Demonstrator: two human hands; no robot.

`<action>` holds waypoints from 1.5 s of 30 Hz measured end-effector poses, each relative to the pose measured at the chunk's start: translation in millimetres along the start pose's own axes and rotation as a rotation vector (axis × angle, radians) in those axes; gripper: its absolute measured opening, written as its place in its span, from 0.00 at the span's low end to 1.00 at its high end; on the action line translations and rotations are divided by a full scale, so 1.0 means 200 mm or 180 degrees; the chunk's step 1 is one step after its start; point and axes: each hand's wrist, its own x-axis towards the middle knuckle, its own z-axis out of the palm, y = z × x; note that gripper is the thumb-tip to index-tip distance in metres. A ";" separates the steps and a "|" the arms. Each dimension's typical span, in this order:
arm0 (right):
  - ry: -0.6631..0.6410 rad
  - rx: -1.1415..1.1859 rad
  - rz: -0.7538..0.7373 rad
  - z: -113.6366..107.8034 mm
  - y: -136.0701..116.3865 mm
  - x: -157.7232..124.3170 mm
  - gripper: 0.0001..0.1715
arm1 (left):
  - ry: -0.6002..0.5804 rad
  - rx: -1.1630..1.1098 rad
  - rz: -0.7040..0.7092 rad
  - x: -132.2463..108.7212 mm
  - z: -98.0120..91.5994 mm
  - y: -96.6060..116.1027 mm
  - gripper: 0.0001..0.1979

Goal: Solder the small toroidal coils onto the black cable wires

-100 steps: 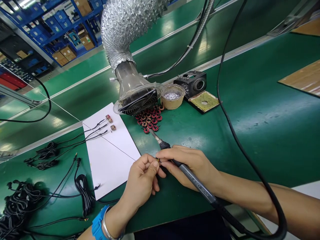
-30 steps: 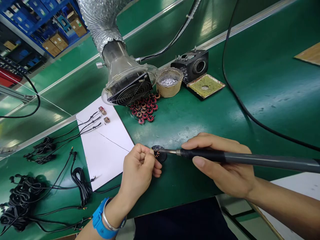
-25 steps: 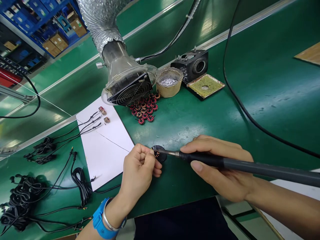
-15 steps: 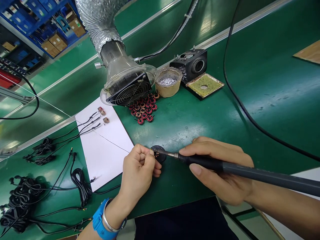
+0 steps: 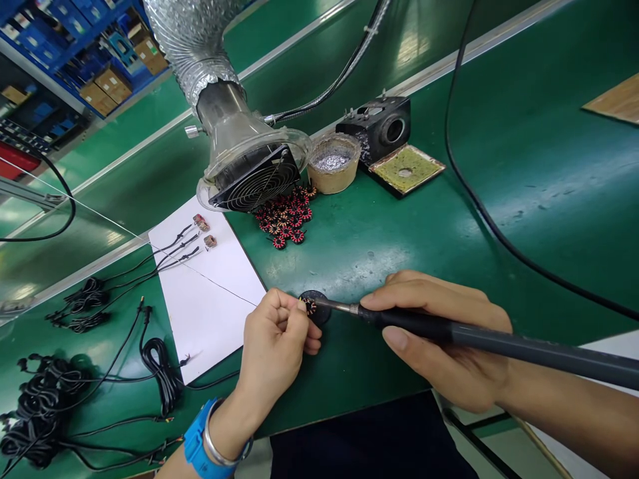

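L hand (image 5: 274, 349) pinched tight on small red-black wire-wound toroid coil (image 5: 309, 307), just above round black rubber pad (image 5: 320, 317); R hand (image 5: 439, 339) gripping long grey-black soldering iron (image 5: 504, 347), axis running R to L, tip at coil.

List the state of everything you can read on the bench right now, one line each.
left hand, pinching a toroid coil
right hand, gripping a soldering iron
soldering iron, tip at the toroid coil
toroid coil, over a black round pad
loose toroid coils, heaped together
solder pot, silvery metal inside
sponge, yellow-green, in its tray
black cables, three lying on a white sheet
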 end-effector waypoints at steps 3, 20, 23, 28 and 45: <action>0.0072 -0.0007 0.0014 0.00 0.00 0.00 0.12 | -0.0002 0.0009 -0.0013 0.00 0.00 0.00 0.08; 0.0829 -0.1258 -0.0485 -0.18 0.21 0.28 0.18 | -0.0234 0.0308 0.0160 -0.02 -0.04 -0.03 0.12; 0.0479 -0.1461 -0.0290 -0.22 0.29 0.33 0.20 | -0.0249 0.0568 0.0240 -0.03 -0.04 -0.02 0.10; 0.0254 -0.1308 -0.0270 -0.15 0.29 0.25 0.19 | -0.0147 0.1035 0.0459 -0.04 -0.05 -0.01 0.12; -0.1049 -0.0546 -0.1014 0.21 0.28 0.08 0.12 | -0.0184 0.2184 0.0693 0.00 -0.05 -0.04 0.15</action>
